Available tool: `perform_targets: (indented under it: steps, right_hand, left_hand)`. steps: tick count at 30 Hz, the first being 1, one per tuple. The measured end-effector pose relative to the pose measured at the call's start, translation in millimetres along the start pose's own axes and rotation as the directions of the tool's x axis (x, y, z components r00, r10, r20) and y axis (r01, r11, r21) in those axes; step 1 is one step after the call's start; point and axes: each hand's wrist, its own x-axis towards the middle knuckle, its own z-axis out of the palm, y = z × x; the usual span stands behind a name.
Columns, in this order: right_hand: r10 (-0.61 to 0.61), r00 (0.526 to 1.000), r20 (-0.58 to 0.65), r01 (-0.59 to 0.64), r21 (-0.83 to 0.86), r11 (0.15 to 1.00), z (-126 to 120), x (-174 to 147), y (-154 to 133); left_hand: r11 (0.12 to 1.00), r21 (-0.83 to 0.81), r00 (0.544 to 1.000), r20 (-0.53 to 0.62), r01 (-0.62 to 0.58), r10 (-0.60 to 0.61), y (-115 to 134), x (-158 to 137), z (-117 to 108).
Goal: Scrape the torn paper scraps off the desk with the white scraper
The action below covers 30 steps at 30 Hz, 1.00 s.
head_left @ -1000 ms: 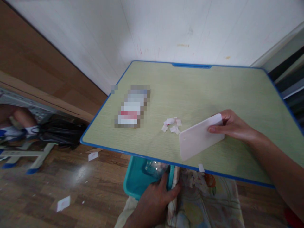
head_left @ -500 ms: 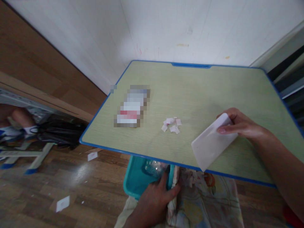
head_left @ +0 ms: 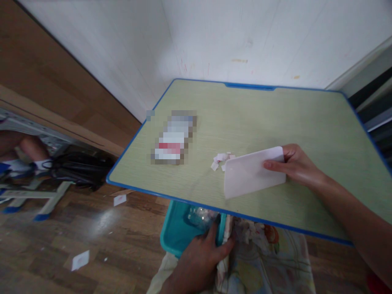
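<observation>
My right hand [head_left: 290, 163] grips a flat white card or pad [head_left: 252, 173] at its right end, thumb on top. The card is held over the table, and its left edge covers part of a small pile of torn paper scraps [head_left: 221, 157]. Below the table's front edge my left hand [head_left: 202, 257] clasps the right rim of a teal plastic basin [head_left: 167, 237], one finger inside and the thumb outside, against a fold of patterned cloth [head_left: 257, 265]. Clear crumpled plastic [head_left: 199, 217] lies in the basin.
The pale green table [head_left: 290, 114] has a blue edge and stands against a white wall [head_left: 245, 36]. A pixelated oblong object [head_left: 174, 139] lies on its left side. Paper pieces [head_left: 80, 260] lie on the wooden floor. Another person's legs [head_left: 30, 149] and a black bag [head_left: 81, 167] are at left.
My right hand has moved the white card left and turned it more level, so it now overlaps the paper scraps. My left hand has stayed at the basin rim.
</observation>
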Motion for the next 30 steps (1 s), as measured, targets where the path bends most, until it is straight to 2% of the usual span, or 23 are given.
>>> perform_targets:
  steps: [5,12,19,23,26,28,30]
  right_hand:
    - [0.012,0.999,0.053,-0.011,-0.024,1.000,11.4,-4.0,-7.8]
    - [0.002,1.000,-0.001,-0.002,0.100,0.995,8.1,-5.1,-4.5]
    - [0.024,0.997,0.073,-0.027,0.047,0.999,24.8,-4.7,-9.3]
    - [-0.025,0.999,0.033,0.021,0.102,0.995,32.8,-4.8,-7.3]
    - [-0.049,0.997,-0.054,0.058,0.174,0.983,31.5,-5.3,-4.1]
    - [-0.047,0.994,-0.098,0.064,0.187,0.980,30.2,-6.3,-3.1]
    - [-0.031,0.995,-0.092,0.046,0.166,0.985,30.8,-7.5,-3.5]
  left_hand:
    - [1.000,-0.002,1.000,0.006,-0.004,0.004,0.0,0.7,-0.4]
    - [1.000,-0.002,1.000,0.016,0.003,-0.003,0.4,1.5,-1.4]
    - [1.000,-0.008,1.000,0.013,-0.009,0.010,2.1,1.1,-1.5]
    - [1.000,-0.002,1.000,0.024,0.009,-0.009,4.0,1.9,-0.5]
    - [1.000,-0.004,1.000,0.020,0.012,-0.012,5.1,2.4,-1.3]
    - [1.000,-0.014,1.000,0.011,0.004,-0.004,5.8,2.8,-3.1]
    - [1.000,-0.021,1.000,-0.003,-0.005,0.005,6.6,3.1,-5.2]
